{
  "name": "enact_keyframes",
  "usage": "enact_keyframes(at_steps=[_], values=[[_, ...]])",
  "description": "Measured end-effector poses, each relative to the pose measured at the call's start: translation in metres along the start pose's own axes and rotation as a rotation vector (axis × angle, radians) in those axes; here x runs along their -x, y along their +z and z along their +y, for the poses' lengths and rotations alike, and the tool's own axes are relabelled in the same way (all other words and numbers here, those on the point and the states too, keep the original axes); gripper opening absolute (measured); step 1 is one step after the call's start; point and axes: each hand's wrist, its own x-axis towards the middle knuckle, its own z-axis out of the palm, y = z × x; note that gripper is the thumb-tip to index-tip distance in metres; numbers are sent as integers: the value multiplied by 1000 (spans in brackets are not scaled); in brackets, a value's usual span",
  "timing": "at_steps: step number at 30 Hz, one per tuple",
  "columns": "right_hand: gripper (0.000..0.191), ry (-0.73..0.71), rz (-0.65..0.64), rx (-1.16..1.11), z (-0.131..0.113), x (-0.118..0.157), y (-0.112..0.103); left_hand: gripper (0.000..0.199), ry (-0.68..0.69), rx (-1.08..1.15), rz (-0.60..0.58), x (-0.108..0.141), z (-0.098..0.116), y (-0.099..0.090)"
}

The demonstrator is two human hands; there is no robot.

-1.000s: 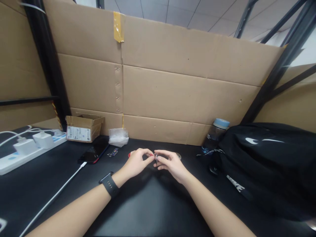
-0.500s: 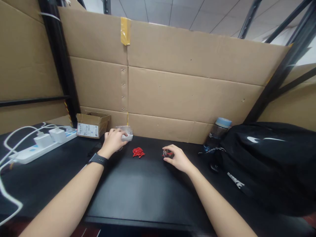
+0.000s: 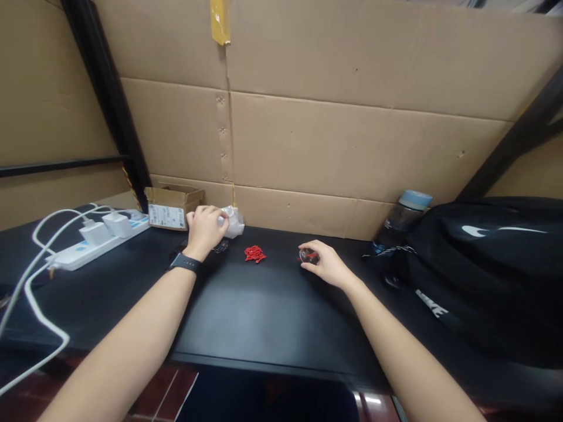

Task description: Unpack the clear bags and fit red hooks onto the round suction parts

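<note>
Small round clear case [image 3: 305,255], red showing through it, seen a little right of centre in the frame, low over the black tabletop [image 3: 259,305]. Judged light and stiff, smooth enough to slip, perhaps easily cracked if squeezed hard. Best taken by opposite edges of the rim, with light pressure.

Case grasped by the right hand [image 3: 325,265]: thumb below, fingers curved over the top, palm turned toward frame centre. Forearm slanted in from the lower right corner.

Crumpled clear plastic [image 3: 234,221] noted left of centre, against the foot of the cardboard wall [image 3: 308,158]. Likely very light, soft and crinkly; best pinched by a loose fold. Left hand [image 3: 206,230] placed at its near left side, wrist bent, fingers curled downward; whether the plastic is gripped or only touched cannot be told. Forearm run up from the lower left, dark watch [image 3: 185,262] worn at the wrist.

Red pieces [image 3: 254,254] heaped between the hands, untouched; thin, probably light and easily scattered, best lifted by fingertips
</note>
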Motion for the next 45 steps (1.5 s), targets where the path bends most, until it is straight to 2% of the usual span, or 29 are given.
enact_keyframes(at_steps=[2, 4, 6, 9, 12, 15, 19, 25, 30, 34, 36, 40, 45], values=[[40, 8, 33, -13, -1, -1, -1, 15, 38, 70, 117, 0, 16, -10], [41, 19, 89, -28, -1, -3, -5, 14, 132, 160, 111, 6, 42, -15], [40, 27, 161, -30, -1, -4, -10, 13, 282, 240, -8, 19, 72, -13], [39, 42, 241, 6, 2, -4, -20, 12, 507, 315, -227, 43, 113, 2], [38, 55, 242, 51, 6, -2, -27, 12, 638, 351, -374, 62, 135, 18], [36, 38, 196, 56, 6, -1, -29, 12, 713, 379, -498, 72, 137, 27], [37, 3, 146, 31, 0, 1, -30, 16, 713, 388, -608, 76, 129, 25], [41, 43, 38, 49, -13, 4, -34, 38, 731, 342, -687, 72, 112, 13], [41, 73, -106, 38, -27, 7, -37, 44, 712, 414, -779, 66, 106, 10], [39, 126, -262, 87, -32, 9, -36, 49, 741, 365, -810, 69, 108, 14], [37, 144, -296, 163, -32, 10, -36, 50, 741, 321, -809, 73, 111, 16], [36, 189, -288, 297, -30, 11, -35, 50, 715, 274, -789, 80, 116, 19], [32, 169, -281, 317, -26, 11, -27, 50, 745, 296, -771, 82, 118, 22]])
